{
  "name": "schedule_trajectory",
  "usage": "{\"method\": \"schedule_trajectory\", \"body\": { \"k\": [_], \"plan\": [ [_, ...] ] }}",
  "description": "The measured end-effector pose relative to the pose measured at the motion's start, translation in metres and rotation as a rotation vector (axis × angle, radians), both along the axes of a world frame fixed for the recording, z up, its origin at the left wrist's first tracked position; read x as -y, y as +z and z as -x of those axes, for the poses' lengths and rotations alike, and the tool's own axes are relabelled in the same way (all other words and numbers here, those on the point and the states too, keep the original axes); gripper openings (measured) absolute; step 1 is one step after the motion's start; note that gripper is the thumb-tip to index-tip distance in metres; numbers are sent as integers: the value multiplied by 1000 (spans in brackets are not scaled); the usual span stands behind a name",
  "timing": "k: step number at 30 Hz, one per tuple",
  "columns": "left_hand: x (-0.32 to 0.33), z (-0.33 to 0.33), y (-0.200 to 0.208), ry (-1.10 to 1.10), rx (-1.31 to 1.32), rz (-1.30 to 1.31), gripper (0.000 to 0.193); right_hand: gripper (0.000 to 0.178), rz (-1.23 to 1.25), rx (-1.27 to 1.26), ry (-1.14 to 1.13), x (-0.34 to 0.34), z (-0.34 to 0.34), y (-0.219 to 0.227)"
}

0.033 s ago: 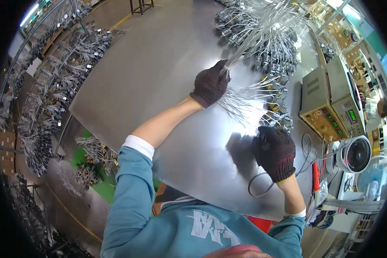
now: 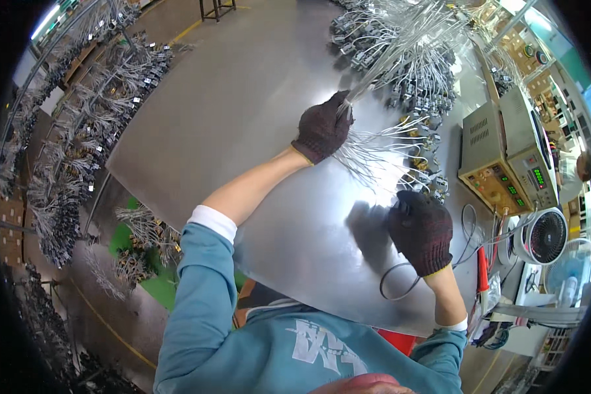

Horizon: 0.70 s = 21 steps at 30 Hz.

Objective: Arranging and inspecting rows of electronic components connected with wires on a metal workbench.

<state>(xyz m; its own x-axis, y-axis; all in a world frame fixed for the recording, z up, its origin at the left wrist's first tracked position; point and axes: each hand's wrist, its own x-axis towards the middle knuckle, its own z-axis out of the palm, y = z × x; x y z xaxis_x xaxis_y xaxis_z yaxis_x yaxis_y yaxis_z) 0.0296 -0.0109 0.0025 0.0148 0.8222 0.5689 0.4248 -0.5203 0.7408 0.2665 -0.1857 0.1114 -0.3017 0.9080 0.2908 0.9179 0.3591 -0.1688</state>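
My left hand [image 2: 323, 128], in a dark knitted glove, is closed round a bundle of thin whitish cables [image 2: 368, 146] above the metal table [image 2: 210, 111]. The cables' near ends fan out to the right, toward a row of small connectors [image 2: 424, 157]. My right hand [image 2: 421, 226], gloved alike, is curled at the near end of that row. What its fingers hold is hidden under the glove. A thin grey lead [image 2: 383, 284] loops out beside the right wrist and runs toward the instruments on the right.
A large heap of cables with dark connectors [image 2: 400, 59] lies at the far right. Stacked bench instruments [image 2: 499, 157] with green digits stand on the right, near a round fan [image 2: 546, 235] and a red-handled tool [image 2: 482, 269]. Racks of hanging cables [image 2: 65, 197] line the left.
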Motion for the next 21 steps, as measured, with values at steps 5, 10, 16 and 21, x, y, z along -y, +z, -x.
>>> {"method": "schedule_trajectory", "body": {
  "k": [5,10,16,21],
  "plan": [
    [-9,2,-15,42,-4,-25,38,27,78,-309,88,-4,-5,13],
    [-13,-3,-16,36,-14,-65,35,38,246,-392,359,18,-2,20],
    [-20,0,-14,11,-54,-13,38,51,136,-279,492,46,32,-13],
    [-23,-6,-10,100,-124,-83,40,50,299,-388,340,40,18,-8]
  ]
}}
